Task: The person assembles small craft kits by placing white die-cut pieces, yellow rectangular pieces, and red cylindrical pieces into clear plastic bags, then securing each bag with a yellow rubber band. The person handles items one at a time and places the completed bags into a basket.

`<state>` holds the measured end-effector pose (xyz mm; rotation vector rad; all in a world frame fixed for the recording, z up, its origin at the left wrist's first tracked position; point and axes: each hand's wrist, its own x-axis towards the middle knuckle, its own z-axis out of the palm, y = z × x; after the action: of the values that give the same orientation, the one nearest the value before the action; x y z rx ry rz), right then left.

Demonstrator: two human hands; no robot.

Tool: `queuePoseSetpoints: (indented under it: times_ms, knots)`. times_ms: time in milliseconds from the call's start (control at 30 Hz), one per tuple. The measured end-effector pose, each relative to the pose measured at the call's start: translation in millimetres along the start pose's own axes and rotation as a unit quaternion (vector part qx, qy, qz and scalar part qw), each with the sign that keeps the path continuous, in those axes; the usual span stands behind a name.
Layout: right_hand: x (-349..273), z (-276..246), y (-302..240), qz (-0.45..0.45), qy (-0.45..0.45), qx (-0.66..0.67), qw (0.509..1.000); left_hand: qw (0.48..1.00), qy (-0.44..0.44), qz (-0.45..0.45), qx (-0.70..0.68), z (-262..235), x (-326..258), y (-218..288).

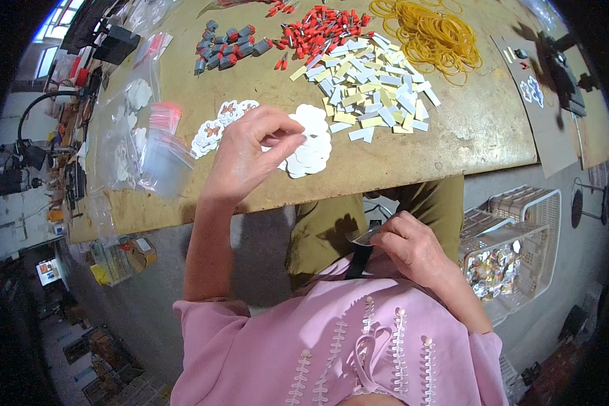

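Over the near edge of the table, my left hand point(254, 152) is closed in a pinch. Its fingertips are at a pile of white scalloped paper cut-outs point(310, 145); whatever lies between them is too small to tell. Beside that hand, more cut-outs with brown butterfly prints point(210, 132) lie in an overlapping group. Down by my lap, my right hand point(416, 250) has its fingers closed on a small clear plastic bag point(364, 237), mostly hidden by the hand.
Clear zip bags with red tops point(166, 149) lie at the left. Farther back are grey-and-red small parts point(227, 47), red pieces point(325, 28), white and yellow strips point(379, 88) and rubber bands point(440, 37). Plastic baskets point(545, 237) stand on the floor at right.
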<state>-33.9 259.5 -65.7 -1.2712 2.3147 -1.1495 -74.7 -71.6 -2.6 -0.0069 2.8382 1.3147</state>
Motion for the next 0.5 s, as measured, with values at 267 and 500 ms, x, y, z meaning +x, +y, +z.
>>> queuePoseSetpoints:
  times_ms: [267,500]
  knots:
    - [8.1,2.9,-2.4,-0.023,0.026,-0.045,0.998,0.951,0.145,0.142,0.231,29.9,-16.3,5.5]
    - [9.6,1.4,-7.8,-0.037,0.064,-0.048,0.996,0.958,0.246,0.047,0.142,36.2,-21.0,-9.0]
